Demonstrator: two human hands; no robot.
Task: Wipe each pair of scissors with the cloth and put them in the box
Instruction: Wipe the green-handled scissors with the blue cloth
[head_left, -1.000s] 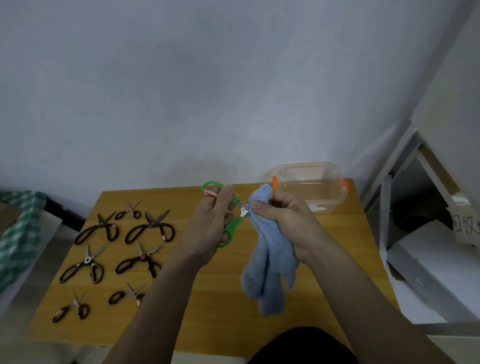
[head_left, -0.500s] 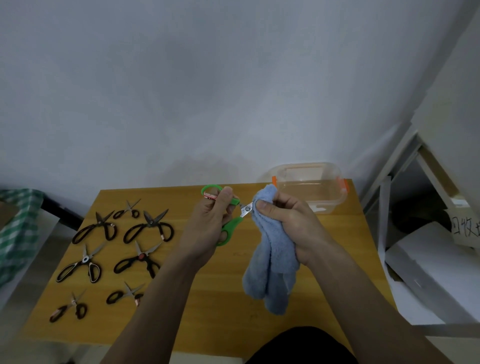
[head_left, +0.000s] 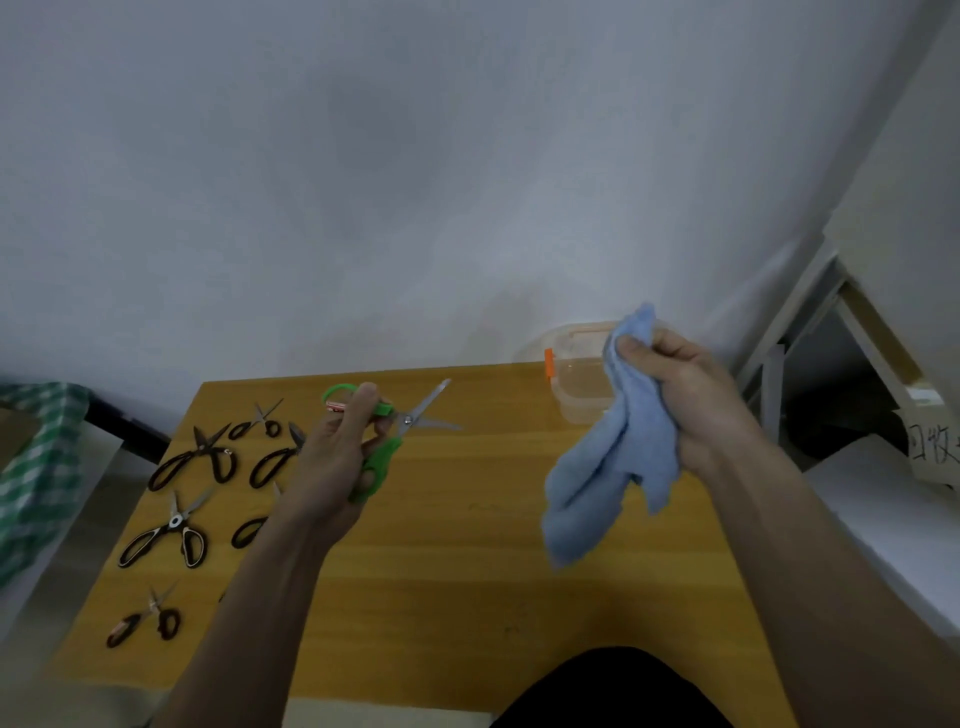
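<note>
Head view
Left hand (head_left: 337, 457): clenched on the green-handled scissors (head_left: 387, 436), holding them above the wooden table (head_left: 467, 571); fingers through the handle loops.
Scissor blades: spread apart, tips pointing right toward the far edge of the table, bare of any cloth.
Right hand (head_left: 691, 400): gripping the upper end of the blue cloth (head_left: 613, 457), which hangs down in folds, well apart from the green pair.
Box (head_left: 576, 374): clear plastic with an orange clip, at the table's far right corner, partly behind the cloth.
Black-handled scissors (head_left: 192, 460): several pairs lying on the table's left side, some partly hidden by the left forearm.
</note>
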